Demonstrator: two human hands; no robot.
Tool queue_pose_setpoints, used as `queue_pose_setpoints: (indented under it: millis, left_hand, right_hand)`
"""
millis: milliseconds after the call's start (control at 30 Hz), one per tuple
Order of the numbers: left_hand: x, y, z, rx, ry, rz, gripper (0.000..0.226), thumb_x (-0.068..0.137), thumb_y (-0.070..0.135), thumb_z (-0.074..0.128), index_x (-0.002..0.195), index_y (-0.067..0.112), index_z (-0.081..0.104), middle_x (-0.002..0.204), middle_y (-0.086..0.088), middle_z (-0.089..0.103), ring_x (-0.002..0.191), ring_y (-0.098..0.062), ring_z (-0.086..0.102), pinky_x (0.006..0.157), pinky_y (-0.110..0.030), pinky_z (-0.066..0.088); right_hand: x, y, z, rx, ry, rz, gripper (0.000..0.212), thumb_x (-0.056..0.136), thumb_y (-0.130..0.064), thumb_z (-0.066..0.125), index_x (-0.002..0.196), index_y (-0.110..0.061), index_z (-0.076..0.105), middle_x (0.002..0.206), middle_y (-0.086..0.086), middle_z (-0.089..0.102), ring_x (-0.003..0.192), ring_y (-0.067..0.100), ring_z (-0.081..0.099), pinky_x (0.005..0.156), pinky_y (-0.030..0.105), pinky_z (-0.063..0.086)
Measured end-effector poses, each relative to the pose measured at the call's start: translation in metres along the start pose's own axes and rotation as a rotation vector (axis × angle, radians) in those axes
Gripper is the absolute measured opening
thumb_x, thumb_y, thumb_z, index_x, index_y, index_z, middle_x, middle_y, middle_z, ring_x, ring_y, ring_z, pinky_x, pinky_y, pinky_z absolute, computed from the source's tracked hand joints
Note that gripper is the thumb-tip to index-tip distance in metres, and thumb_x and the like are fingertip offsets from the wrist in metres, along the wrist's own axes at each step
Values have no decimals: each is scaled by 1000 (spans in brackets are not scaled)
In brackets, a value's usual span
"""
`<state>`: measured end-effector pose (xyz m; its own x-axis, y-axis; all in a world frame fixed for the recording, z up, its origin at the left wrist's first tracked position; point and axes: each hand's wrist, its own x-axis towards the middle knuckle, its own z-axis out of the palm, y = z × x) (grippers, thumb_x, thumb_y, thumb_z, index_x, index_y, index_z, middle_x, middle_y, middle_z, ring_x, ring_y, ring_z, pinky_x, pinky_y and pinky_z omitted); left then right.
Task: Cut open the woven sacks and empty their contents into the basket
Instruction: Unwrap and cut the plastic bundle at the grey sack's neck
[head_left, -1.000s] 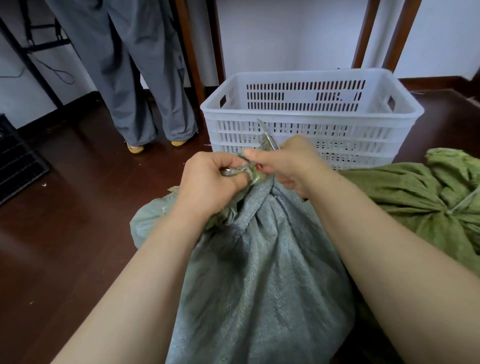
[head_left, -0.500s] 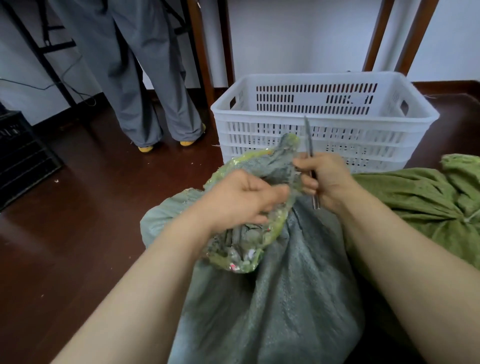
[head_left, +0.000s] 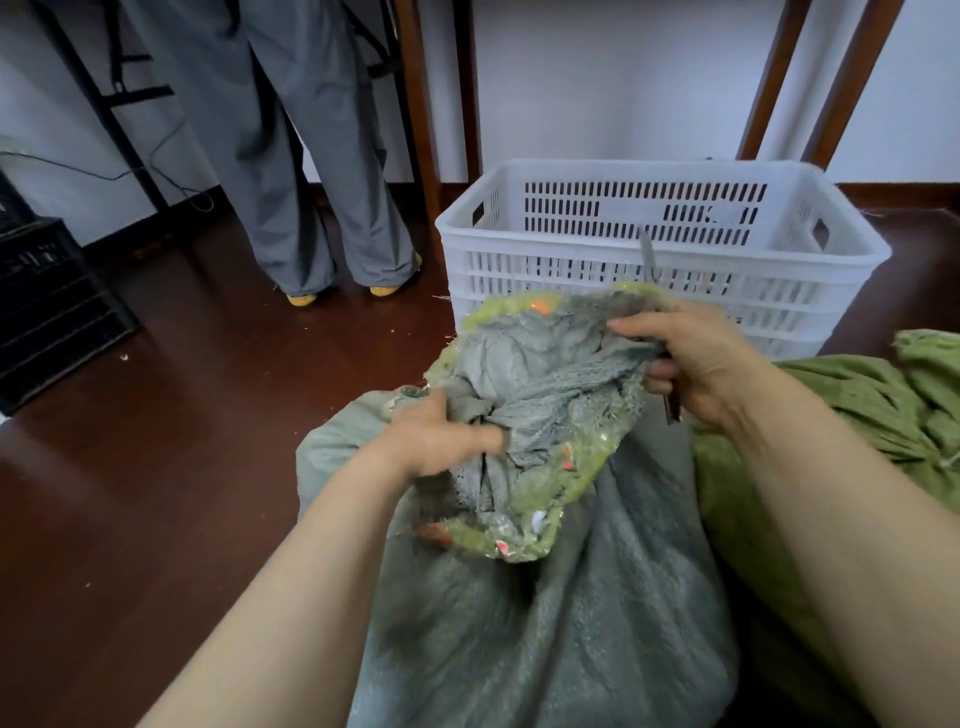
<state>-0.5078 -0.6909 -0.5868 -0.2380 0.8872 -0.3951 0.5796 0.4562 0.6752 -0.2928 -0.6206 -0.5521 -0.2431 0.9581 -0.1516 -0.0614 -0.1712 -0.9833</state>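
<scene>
We see the grey woven sack (head_left: 571, 623) upright before us, mouth open, a green sack (head_left: 831, 405) against its right side and the white basket (head_left: 660, 260) just behind. Our left hand (head_left: 441, 441) grips the mouth's rim. Our right hand (head_left: 701, 358) pinches the rim too, fingers clamped on 1 metal blade (head_left: 647, 254).

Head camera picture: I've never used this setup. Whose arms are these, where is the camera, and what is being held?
There is no machine here: the camera sits on a person's head and looks down at their own two bare arms. The left hand grips the bunched mouth of the grey sack, which stands on the dark floor and is already open. The right hand pinches the far edge of that mouth and also holds a thin metal blade, pointing up. Behind stands the white basket; a green sack lies at the right. The grey trousers at the back belong to a bystander.
</scene>
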Motion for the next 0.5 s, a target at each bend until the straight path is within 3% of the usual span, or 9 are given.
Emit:
queue_pose_setpoints:
  millis: [67,133,200,267,333,367,400,433,500]
  left_hand:
    - [0,4,-5,-187,179,77,80,80,42,64,147,12,32,148,-7,39,130,-22,40,105,-31,33]
    - [-2,10,-11,-46,483,239,81,79,41,58,150,21,26,157,-4,25,141,-23,26,114,-38,22]
    - [-7,20,-16,65,618,474,85,74,39,57,151,31,21,159,4,15,147,-16,8,115,-38,8]
    - [-9,30,-18,112,564,645,69,73,42,64,139,34,46,147,7,41,142,-13,24,116,-38,1]
    - [-9,35,-17,95,463,715,29,79,44,69,102,26,69,103,6,66,107,-12,55,113,-39,15]
    - [-9,36,-18,8,365,737,27,79,42,71,85,16,68,80,0,63,82,-16,57,99,-38,33]
    - [-11,35,-18,-114,251,729,31,80,37,72,78,8,64,69,-6,53,66,-18,49,78,-32,41]
    - [-15,37,-18,-209,171,709,32,83,31,72,78,1,62,67,-10,46,59,-19,40,62,-27,38]
    - [-21,39,-22,-270,155,665,37,88,25,66,84,-12,59,64,-9,40,53,-16,33,49,-19,30]
  right_hand:
    - [0,-3,-3,117,-87,26,18,83,-2,49,71,-14,43,49,-5,40,32,5,24,34,16,17]
    - [-5,-8,0,132,-196,39,18,73,-3,48,66,-15,37,48,-5,37,32,6,23,35,15,17]
    - [-10,-12,6,121,-255,34,16,67,-4,45,59,-16,39,45,-5,37,29,5,23,33,12,17]
    - [-14,-17,9,136,-271,22,27,72,-1,37,52,-17,43,43,-6,37,27,3,23,33,10,17]
    - [-15,-22,12,155,-220,4,31,77,0,33,54,-18,44,42,-7,38,26,3,22,34,9,16]
    - [-13,-23,11,139,-148,2,27,79,-2,36,58,-17,43,42,-7,38,27,3,21,35,9,15]
    - [-12,-24,9,92,-55,1,22,81,-3,42,62,-16,43,43,-6,38,28,4,20,35,10,15]
    - [-10,-24,7,12,41,-2,20,81,-4,52,65,-15,44,43,-6,39,29,5,20,35,11,15]
    - [-12,-24,6,-195,172,-33,18,78,-8,71,75,-11,54,49,-5,43,30,5,24,33,14,18]
